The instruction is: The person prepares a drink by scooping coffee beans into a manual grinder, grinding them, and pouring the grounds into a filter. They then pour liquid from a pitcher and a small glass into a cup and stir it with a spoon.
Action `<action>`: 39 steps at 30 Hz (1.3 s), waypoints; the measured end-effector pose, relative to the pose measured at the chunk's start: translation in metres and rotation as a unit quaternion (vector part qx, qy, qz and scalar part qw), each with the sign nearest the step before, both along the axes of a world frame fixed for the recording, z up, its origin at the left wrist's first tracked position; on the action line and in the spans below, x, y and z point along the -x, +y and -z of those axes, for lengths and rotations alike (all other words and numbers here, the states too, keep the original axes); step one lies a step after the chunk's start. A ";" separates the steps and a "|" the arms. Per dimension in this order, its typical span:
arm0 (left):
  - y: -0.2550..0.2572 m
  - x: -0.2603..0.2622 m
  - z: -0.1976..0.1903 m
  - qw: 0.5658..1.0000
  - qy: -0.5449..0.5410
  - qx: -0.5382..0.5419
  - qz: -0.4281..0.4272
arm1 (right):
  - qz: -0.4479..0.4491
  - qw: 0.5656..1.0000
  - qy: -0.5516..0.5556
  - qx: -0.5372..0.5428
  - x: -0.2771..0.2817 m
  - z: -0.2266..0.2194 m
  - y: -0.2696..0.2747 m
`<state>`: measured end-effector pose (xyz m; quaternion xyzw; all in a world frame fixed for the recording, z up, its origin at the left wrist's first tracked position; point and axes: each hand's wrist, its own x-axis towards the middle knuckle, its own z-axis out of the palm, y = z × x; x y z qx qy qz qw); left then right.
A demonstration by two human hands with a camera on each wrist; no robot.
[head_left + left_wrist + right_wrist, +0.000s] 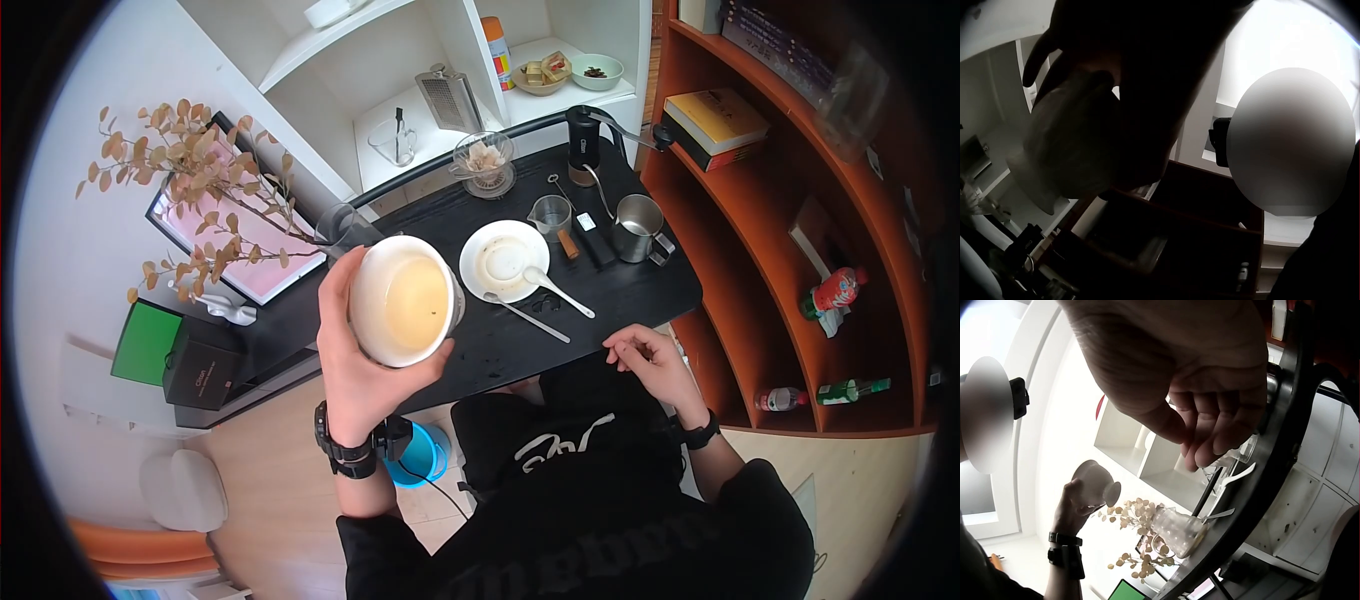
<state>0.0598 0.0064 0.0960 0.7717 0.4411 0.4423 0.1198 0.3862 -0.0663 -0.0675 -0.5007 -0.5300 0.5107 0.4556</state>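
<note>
White cup (400,302): held up above the near left part of the tabletop (640,285), clear of its surface. Round, wide mouth; smooth white rim; pale yellow inside with one dark speck. Depth of the yellow contents cannot be judged. Right-wrist view shows a narrower, flared foot. Long axis, mouth to foot, slants: mouth faces the person's head, foot points away from it.

Hands: well apart. Left hand (360,365) clamped round the cup, thumb on the near side. Right hand (648,362) loosely curled, nothing in it, near the tabletop edge.

Containers, outward: white plate (483,272), brown residue, white spoon (565,293) resting on its rim; thin metal spoon (530,320) beside it. Small glass beaker (548,213), contents unclear. Glass dripper (495,181) with crumpled filter paper (484,158). Metal pitcher (635,228), upright. On the shelf (545,103): green bowl (612,78) with dark bits; tan bowl (538,88) with small packets (553,67).
</note>
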 end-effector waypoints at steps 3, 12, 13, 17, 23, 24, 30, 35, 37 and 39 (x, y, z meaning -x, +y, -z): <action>-0.005 0.000 -0.005 0.989 0.129 -0.048 -0.059 | -0.001 1.000 -0.011 0.000 0.000 -0.005 0.001; -0.005 0.013 -0.007 0.972 -0.063 0.220 0.045 | -0.012 1.000 -0.007 0.007 0.002 0.001 0.000; -0.006 0.014 -0.006 0.962 -0.095 0.252 0.051 | -0.013 1.000 -0.011 0.007 0.002 0.001 -0.001; -0.010 0.015 -0.002 0.958 -0.138 0.240 0.067 | -0.011 1.000 -0.007 0.008 0.001 0.002 -0.001; -0.022 0.014 -0.002 0.997 0.071 -0.018 -0.009 | -0.020 1.000 -0.013 0.011 0.001 -0.001 -0.002; -0.023 0.015 -0.003 0.992 0.112 -0.045 -0.031 | -0.021 1.000 -0.010 0.010 0.001 0.000 -0.002; -0.019 0.029 -0.006 0.981 -0.074 0.170 0.060 | -0.028 1.000 -0.004 0.011 0.002 -0.002 0.000; -0.025 0.028 -0.006 0.953 -0.179 0.239 0.060 | -0.030 0.999 -0.008 0.016 0.000 -0.004 -0.001; -0.026 0.029 -0.004 0.981 -0.095 0.162 0.046 | -0.029 0.999 -0.010 0.015 0.000 -0.004 -0.002; -0.028 0.033 -0.005 0.996 0.027 0.085 0.020 | -0.029 0.999 -0.008 0.013 0.000 -0.004 -0.002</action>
